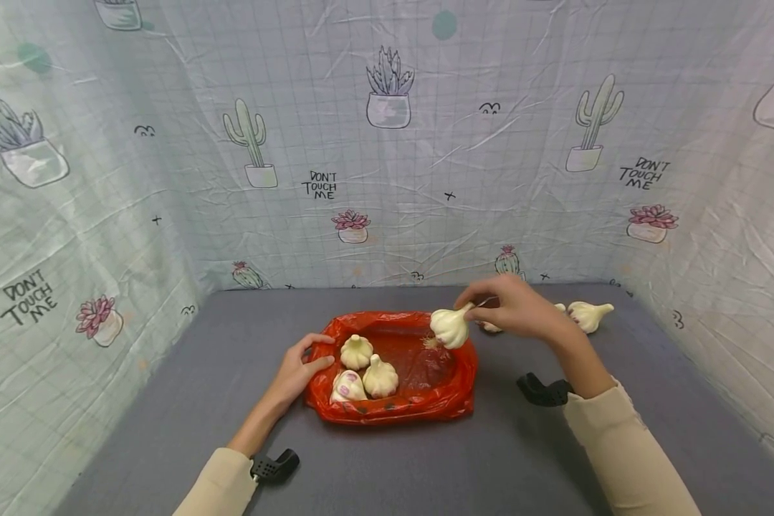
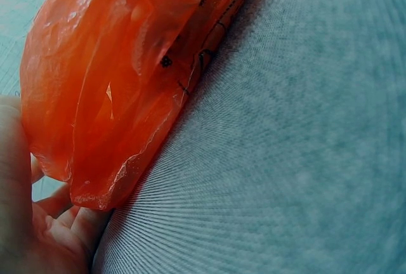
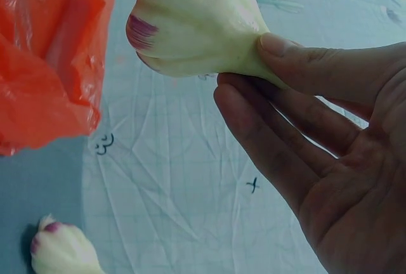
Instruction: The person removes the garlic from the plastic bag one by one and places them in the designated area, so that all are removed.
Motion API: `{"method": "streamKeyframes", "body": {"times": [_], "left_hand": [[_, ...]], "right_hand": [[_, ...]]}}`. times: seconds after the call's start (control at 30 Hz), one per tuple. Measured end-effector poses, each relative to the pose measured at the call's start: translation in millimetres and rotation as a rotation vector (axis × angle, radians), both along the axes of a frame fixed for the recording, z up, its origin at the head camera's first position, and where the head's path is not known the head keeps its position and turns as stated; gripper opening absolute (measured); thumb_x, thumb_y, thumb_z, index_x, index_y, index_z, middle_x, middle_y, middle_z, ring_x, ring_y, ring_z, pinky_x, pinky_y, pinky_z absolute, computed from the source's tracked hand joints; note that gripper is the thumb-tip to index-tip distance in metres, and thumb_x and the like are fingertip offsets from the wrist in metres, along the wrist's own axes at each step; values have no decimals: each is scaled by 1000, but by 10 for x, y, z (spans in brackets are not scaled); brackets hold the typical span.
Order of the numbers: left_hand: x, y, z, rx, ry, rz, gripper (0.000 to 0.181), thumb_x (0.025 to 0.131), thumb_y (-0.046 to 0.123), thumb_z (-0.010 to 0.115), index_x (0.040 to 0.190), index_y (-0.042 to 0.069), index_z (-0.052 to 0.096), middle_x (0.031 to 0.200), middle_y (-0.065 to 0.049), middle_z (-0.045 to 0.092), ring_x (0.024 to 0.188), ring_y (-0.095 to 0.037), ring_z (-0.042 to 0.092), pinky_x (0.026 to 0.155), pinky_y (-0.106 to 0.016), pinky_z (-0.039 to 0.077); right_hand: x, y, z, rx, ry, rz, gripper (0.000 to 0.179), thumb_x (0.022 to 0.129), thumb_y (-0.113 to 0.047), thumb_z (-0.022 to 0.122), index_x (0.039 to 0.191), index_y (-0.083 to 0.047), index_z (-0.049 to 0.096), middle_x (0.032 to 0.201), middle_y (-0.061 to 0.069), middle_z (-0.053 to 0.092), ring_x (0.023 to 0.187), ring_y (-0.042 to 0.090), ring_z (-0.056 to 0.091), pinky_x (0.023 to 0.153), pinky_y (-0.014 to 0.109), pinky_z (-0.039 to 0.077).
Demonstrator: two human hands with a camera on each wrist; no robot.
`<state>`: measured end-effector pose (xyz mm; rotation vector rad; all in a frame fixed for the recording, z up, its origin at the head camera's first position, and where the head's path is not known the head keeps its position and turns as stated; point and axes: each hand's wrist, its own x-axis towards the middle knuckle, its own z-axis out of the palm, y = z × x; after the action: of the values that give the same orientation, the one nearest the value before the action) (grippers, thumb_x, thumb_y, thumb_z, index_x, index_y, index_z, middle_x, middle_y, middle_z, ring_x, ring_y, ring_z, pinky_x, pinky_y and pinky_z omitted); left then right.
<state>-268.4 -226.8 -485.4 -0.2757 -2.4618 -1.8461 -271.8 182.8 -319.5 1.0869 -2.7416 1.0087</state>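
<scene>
My right hand [image 1: 512, 304] pinches a white garlic bulb [image 1: 450, 327] by its stem, above the right end of an open red plastic bag [image 1: 393, 412]. In the right wrist view this bulb shows purple streaks, with the thumb and fingertips at its neck. The left hand [image 1: 299, 369] grips the bag's left rim, its thumb and a finger over the edge. Inside the bag, three garlic bulbs [image 1: 380, 378] sit toward the left. A dark reddish rounded lump [image 1: 428, 369] with pale root hairs lies at the bag's right side, partly behind the held bulb.
More garlic bulbs [image 1: 590, 316] lie on the grey table [image 1: 232, 344] behind the right hand, some partly hidden by it. A pale curtain [image 1: 387, 165] printed with potted plants surrounds the table at the back and sides. Each wrist wears a black camera mount [image 1: 545, 390].
</scene>
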Motion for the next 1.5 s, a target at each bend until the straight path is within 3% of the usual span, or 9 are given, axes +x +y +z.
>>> {"method": "streamKeyframes", "body": {"times": [0.57, 0.77, 0.93, 1.23, 1.5], "left_hand": [[-10, 31, 14, 12, -27, -8, 34, 96, 9, 69, 129, 5, 63, 141, -22, 55, 97, -22, 70, 76, -28, 60], [-10, 32, 16, 15, -23, -11, 35, 96, 9, 69, 130, 4, 63, 141, -22, 55, 97, -20, 69, 76, -27, 59], [-6, 35, 18, 27, -24, -21, 35, 96, 10, 69, 131, 4, 62, 142, -23, 54, 97, -20, 70, 76, -27, 60], [-8, 55, 8, 27, -15, -18, 35, 96, 10, 69, 130, 4, 63, 142, -22, 55, 97, -21, 69, 77, -27, 59], [20, 4, 31, 32, -27, -9, 35, 96, 10, 70, 130, 4, 63, 141, -23, 55, 97, -22, 70, 77, -27, 59]], "right_hand": [[68, 318, -147, -17, 3, -100, 14, 94, -13, 75, 107, -18, 79, 105, -3, 78, 96, 10, 69, 87, 30, 59], [100, 405, -182, -30, -6, -134, 15, 94, -13, 76, 107, -19, 79, 111, 0, 78, 102, 15, 71, 87, 22, 57], [96, 485, -204, -27, -16, -168, 14, 93, -12, 76, 105, -20, 79, 112, 2, 77, 103, 18, 70, 89, 22, 57], [74, 617, -223, -22, -12, -185, 14, 94, -13, 76, 107, -18, 79, 108, 2, 78, 103, 15, 70, 91, 30, 58], [45, 630, -259, -29, -30, -192, 16, 93, -13, 76, 108, -16, 79, 109, 3, 78, 105, 18, 71, 88, 22, 57]]}}
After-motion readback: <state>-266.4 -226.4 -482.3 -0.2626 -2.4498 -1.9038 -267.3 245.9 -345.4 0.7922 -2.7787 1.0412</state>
